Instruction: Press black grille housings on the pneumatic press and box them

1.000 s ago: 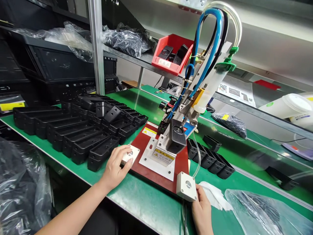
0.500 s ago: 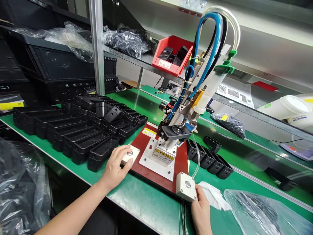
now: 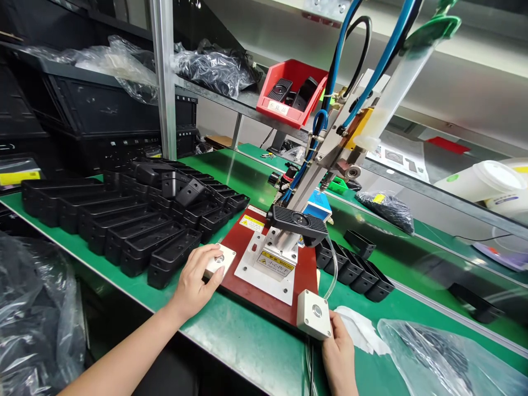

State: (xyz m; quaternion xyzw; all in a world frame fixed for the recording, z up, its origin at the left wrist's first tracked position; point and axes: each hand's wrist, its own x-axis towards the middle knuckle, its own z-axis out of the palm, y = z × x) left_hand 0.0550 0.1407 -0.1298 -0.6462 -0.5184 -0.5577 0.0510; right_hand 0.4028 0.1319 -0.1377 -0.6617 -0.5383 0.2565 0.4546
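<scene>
My left hand (image 3: 198, 280) is closed round the left push-button box (image 3: 220, 263), its fingers over the top and the thumb at the near side. My right hand (image 3: 340, 352) grips the outer side of the right push-button box (image 3: 314, 316); some fingertips are hidden behind it. The silver button on the right box is uncovered. Between the hands stands a pneumatic press (image 3: 315, 170) on a red-brown base (image 3: 284, 308). A black slotted housing (image 3: 299, 220) lies on its fixture. The press head with its syringe (image 3: 402, 93) is raised above the housing.
Rows of black open housings (image 3: 136, 242) stand on the left, and several more (image 3: 358, 272) on the right. A white cloth (image 3: 358, 329) and a plastic bag (image 3: 449, 352) lie at the right. A red bin (image 3: 291, 91) sits on the shelf, with hoses nearby.
The press head and syringe have risen up and to the right, away from the black housing, carrying the hoses along. Both hands have stayed in place.
</scene>
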